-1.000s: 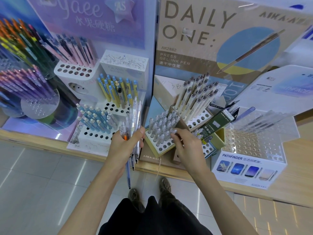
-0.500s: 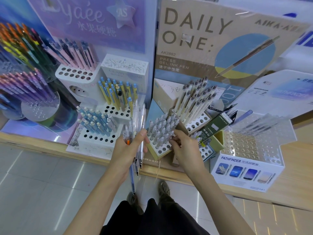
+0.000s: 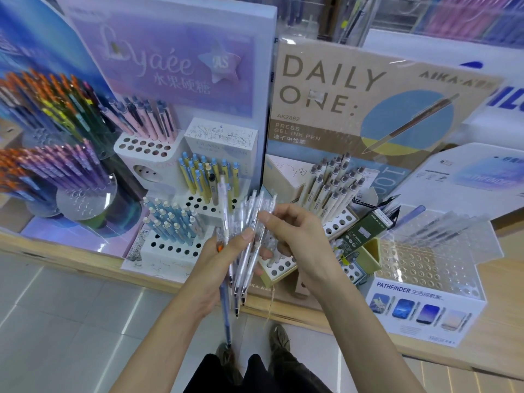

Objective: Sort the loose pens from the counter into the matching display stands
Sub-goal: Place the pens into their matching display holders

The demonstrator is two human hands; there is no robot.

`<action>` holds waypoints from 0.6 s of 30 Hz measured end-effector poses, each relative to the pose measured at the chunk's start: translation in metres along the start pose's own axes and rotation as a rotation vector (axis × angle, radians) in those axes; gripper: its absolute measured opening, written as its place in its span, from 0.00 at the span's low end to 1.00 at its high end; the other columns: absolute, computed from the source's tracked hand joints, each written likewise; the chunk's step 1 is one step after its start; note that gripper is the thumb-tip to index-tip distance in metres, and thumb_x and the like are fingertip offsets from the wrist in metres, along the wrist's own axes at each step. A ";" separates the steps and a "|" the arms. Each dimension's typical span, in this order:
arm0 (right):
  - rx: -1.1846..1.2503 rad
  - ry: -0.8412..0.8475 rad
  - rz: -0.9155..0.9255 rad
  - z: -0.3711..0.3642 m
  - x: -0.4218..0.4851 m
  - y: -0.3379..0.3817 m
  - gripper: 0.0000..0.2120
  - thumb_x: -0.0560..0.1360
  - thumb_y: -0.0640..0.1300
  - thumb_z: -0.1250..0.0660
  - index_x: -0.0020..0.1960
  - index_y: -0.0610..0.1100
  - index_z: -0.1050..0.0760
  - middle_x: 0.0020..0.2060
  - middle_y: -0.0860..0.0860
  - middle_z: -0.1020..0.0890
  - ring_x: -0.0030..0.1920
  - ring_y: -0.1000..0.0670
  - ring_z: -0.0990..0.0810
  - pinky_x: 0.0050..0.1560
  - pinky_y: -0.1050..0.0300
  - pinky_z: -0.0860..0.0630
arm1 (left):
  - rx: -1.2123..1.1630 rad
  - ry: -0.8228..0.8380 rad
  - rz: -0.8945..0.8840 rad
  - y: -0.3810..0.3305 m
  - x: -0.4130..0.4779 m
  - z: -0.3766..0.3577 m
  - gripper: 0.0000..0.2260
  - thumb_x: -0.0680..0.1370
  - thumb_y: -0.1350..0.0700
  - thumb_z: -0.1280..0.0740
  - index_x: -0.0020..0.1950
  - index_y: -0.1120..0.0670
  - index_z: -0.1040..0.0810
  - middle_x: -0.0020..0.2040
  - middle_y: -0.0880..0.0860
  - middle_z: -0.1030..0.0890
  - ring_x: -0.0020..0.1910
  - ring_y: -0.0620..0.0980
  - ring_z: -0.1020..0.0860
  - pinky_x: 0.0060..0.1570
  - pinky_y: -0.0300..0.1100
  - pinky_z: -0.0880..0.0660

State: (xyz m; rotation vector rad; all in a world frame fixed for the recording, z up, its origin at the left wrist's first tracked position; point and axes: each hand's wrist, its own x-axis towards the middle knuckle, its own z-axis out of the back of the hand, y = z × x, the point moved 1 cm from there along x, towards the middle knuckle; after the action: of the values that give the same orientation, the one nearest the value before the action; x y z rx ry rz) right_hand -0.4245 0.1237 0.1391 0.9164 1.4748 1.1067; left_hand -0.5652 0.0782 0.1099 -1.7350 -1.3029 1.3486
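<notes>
Several clear pens (image 3: 246, 259) stay clamped in your left hand (image 3: 215, 273), held over the counter's (image 3: 65, 252) front edge. Your right hand (image 3: 297, 245) has left the perforated stand (image 3: 279, 269) near that edge and moved across to the same pens. Its thumb and curled fingers now close on their upper ends, just in front of the stand.

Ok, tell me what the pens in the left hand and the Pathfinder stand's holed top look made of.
Pens in the left hand: likely clear glossy plastic; things behind show through the barrels. Holed top: apparently clear acrylic; see-through, with bright glints.
</notes>
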 end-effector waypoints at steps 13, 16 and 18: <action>-0.158 -0.348 0.247 0.056 -0.016 -0.001 0.07 0.74 0.42 0.29 0.40 0.48 0.25 0.32 0.48 0.21 0.31 0.49 0.22 0.32 0.62 0.24 | 0.137 -0.169 -0.042 0.009 0.003 -0.002 0.18 0.66 0.42 0.30 0.41 0.57 0.17 0.41 0.52 0.15 0.38 0.41 0.20 0.44 0.47 0.26; -0.397 -0.408 0.251 0.054 -0.015 -0.023 0.08 0.74 0.44 0.28 0.40 0.55 0.26 0.33 0.52 0.21 0.35 0.53 0.21 0.34 0.65 0.26 | 0.112 -0.158 -0.036 0.012 0.003 -0.007 0.18 0.65 0.43 0.29 0.43 0.57 0.18 0.40 0.52 0.15 0.39 0.41 0.19 0.53 0.53 0.27; -0.428 -0.433 0.255 0.051 -0.011 -0.036 0.12 0.74 0.43 0.29 0.39 0.57 0.27 0.34 0.55 0.21 0.35 0.58 0.22 0.34 0.69 0.28 | 0.121 -0.149 -0.032 0.013 0.004 -0.009 0.20 0.64 0.42 0.29 0.46 0.57 0.19 0.42 0.51 0.15 0.45 0.41 0.18 0.63 0.56 0.30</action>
State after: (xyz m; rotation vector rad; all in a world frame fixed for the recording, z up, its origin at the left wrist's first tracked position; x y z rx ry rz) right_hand -0.3721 0.1115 0.1053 0.9744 0.7455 1.2502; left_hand -0.5521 0.0780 0.1005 -1.5517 -1.2936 1.5303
